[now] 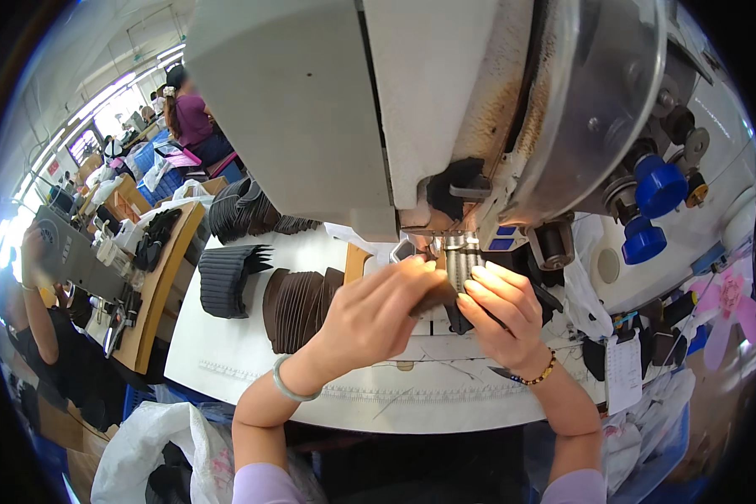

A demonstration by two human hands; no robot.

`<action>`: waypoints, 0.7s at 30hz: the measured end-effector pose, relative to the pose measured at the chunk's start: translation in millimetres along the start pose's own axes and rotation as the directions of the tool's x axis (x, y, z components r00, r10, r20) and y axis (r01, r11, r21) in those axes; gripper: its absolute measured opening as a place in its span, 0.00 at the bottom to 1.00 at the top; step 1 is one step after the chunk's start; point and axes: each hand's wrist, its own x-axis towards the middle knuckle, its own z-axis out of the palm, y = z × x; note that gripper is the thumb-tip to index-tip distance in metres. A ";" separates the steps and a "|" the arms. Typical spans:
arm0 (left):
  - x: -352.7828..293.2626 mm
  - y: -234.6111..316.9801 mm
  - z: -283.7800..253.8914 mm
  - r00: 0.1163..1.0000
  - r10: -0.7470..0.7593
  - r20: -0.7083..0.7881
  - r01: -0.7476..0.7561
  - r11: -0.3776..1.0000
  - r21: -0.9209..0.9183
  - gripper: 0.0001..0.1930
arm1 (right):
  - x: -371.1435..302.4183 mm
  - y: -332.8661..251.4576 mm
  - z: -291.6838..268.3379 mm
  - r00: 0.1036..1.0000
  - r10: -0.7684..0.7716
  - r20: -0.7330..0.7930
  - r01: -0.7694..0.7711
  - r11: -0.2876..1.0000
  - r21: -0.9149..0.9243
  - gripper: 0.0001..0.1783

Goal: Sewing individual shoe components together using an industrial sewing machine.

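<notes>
My left hand [378, 312] is closed on a small brown fabric or leather piece [435, 297], just in front of the sewing machine [311, 101]. Its fingertips reach close to the lit needle area. Beside it, my right hand [506, 317] pinches the edge of a black piece [459, 321] to the right of a ribbed metal plate [462, 270] under the machine head. The fingers partly cover both pieces, so their full shapes are hidden. Left of my hands, a fanned stack of brown pieces [298, 311] lies on the white worktable [378, 407].
Black stacked pieces [224, 281] and a darker bundle [244, 210] lie on the table's left. Blue knobs [659, 186] stick out at the machine's right. A white bag [155, 454] stands below left; a co-worker [63, 361] sits at another machine further left.
</notes>
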 end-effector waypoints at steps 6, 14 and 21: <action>4.9 7.1 -9.7 0.996 0.029 0.079 -0.029 1.000 -0.002 0.25 | 2.2 1.1 -1.9 1.000 0.009 0.002 -0.009 1.000 0.006 0.12; 1.6 8.7 -2.6 0.991 0.119 0.055 -0.123 0.988 0.088 0.25 | 1.4 2.0 -0.5 0.999 0.035 -0.014 -0.035 0.999 0.030 0.12; 2.1 10.6 -0.2 0.989 0.146 0.040 -0.150 0.980 0.132 0.23 | -1.5 5.7 -2.2 0.999 0.041 -0.012 -0.040 0.997 0.072 0.13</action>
